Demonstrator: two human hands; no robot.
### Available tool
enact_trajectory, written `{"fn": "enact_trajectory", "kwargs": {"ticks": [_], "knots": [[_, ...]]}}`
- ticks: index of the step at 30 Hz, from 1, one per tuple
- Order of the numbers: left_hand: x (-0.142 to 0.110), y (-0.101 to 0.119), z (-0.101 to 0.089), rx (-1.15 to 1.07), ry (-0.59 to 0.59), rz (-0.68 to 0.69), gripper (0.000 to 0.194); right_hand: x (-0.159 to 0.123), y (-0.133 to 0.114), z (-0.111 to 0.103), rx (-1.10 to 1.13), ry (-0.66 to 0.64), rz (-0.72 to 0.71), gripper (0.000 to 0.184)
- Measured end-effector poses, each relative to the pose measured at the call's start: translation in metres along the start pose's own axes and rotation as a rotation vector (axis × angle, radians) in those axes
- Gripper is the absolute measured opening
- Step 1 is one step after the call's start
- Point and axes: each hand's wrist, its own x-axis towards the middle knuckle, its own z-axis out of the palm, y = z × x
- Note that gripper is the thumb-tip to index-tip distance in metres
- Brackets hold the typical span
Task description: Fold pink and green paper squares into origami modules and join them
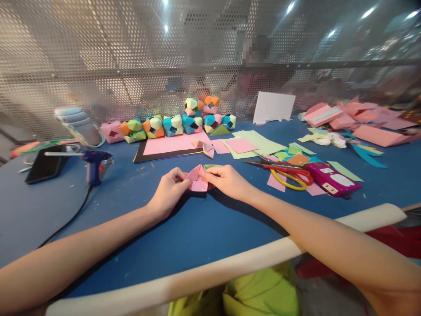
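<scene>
Just above the blue table, both hands pinch a folded pink paper piece (198, 183) between them. My left hand (171, 189) grips its left edge with thumb and fingertips. My right hand (228, 181) closes on its right side, where a bit of green paper (212, 166) shows behind the fingers; whether the green joins the pink I cannot tell. A small folded pink piece (208, 150) lies beyond them on a pink sheet (171, 144). At the back stands a row of multicoloured paper balls (173, 125), two of them stacked on top.
A glue gun (94, 164) with its cord, a phone (46, 163) and a bottle (79, 125) stand or lie at left. To the right are scissors (289, 177), a purple box (332, 179), paper scraps (297, 153) and a pink paper pile (358, 116). A perforated screen (131, 66) rises behind.
</scene>
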Motion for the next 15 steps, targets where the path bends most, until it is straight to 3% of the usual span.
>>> {"fn": "enact_trajectory", "kwargs": {"ticks": [5,11,15], "knots": [[-0.0016,0.0005,-0.0005,0.046,-0.061,0.040,0.020,0.0006,-0.0012,-0.0004,0.018,0.032,0.043,0.033],[-0.0025,0.0003,0.0005,0.082,-0.041,0.006,0.016,-0.0015,-0.0021,0.0032,-0.030,0.081,0.024,0.032],[-0.0021,-0.0009,-0.0004,0.038,-0.167,0.008,0.030,-0.0031,-0.0022,0.0055,-0.073,0.115,-0.010,0.031]]}}
